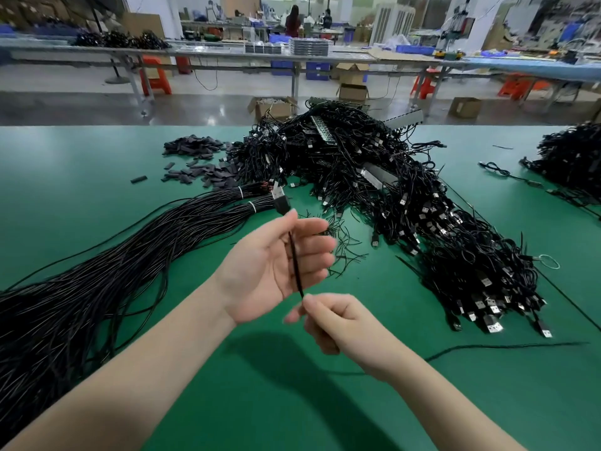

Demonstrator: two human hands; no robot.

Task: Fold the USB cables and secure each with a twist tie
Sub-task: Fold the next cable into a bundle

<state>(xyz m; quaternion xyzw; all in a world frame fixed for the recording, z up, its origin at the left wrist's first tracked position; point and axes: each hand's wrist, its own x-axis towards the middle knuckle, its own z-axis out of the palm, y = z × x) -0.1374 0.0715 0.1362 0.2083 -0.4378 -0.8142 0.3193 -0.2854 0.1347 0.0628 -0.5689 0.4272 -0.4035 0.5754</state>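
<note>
- The left hand [273, 268] is raised palm-up over the desk, its thumb and fingers [313, 249] curled around a black USB cable [295, 262] just below the plug.
- The USB plug [279, 196], with its metal end, sticks up above the left thumb.
- The cable runs straight down across the left palm to the right hand [328, 317].
- The right hand's thumb and forefinger pinch the cable at its lower end; the other fingers are curled in toward the palm.
- Past the right wrist a thin black cable [507, 346] trails right along the green desk [422, 402]; whether it is the same cable, I cannot tell.
- Just beyond the left hand lie loose black twist ties [344, 252], scattered on the desk.
- To the left a thick bundle of straight cables [130, 255] lies on the desk, bound by white ties [252, 206] near its far end.
- Behind and to the right, a large tangled heap of USB cables [406, 196] spreads across the desk.
- Small dark sleeves [195, 157] lie heaped at the far left of that pile.
</note>
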